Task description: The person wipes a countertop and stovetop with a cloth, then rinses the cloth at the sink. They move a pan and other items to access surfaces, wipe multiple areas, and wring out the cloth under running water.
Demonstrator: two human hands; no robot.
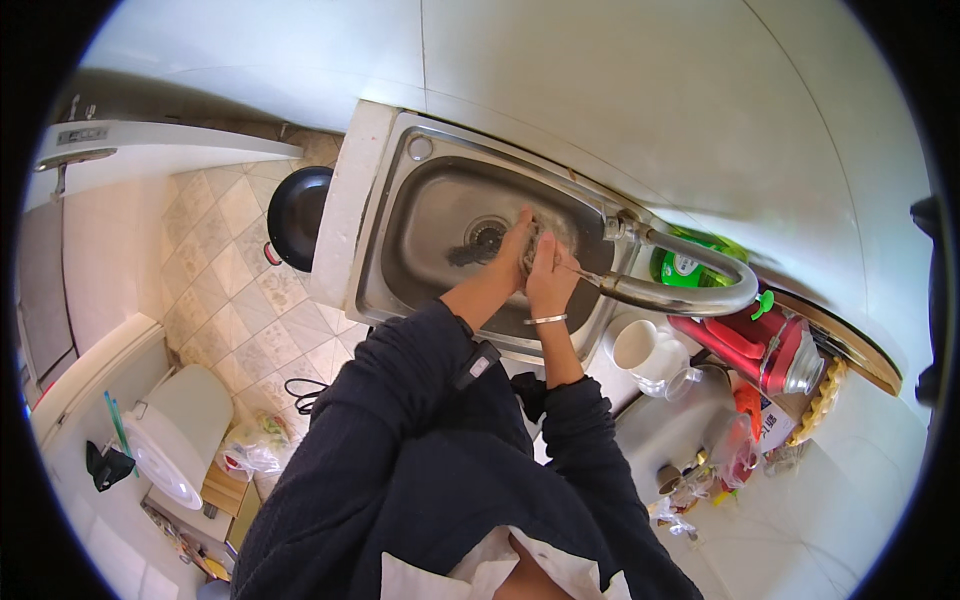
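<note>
Over a stainless steel sink point(442, 187), my left hand point(514, 251) and my right hand point(551, 274) are pressed together around a grey-brown scrubber or cloth point(531, 247), whose exact kind is hard to tell. The curved metal faucet point(690, 296) reaches in from the right, and thin water runs from its spout onto my right hand. A bracelet point(546, 319) circles my right wrist. Beside my left hand lies the drain point(486, 234), with a dark patch point(466, 255) next to it on the basin floor.
A black wok point(301, 217) stands left of the counter edge point(352, 202). To the right are a green detergent bottle point(679, 262), a white mug point(636, 345), a clear glass cup point(670, 381) and a red thermos point(750, 337). A lidded white bin point(180, 420) and a plastic bag point(255, 446) sit lower left.
</note>
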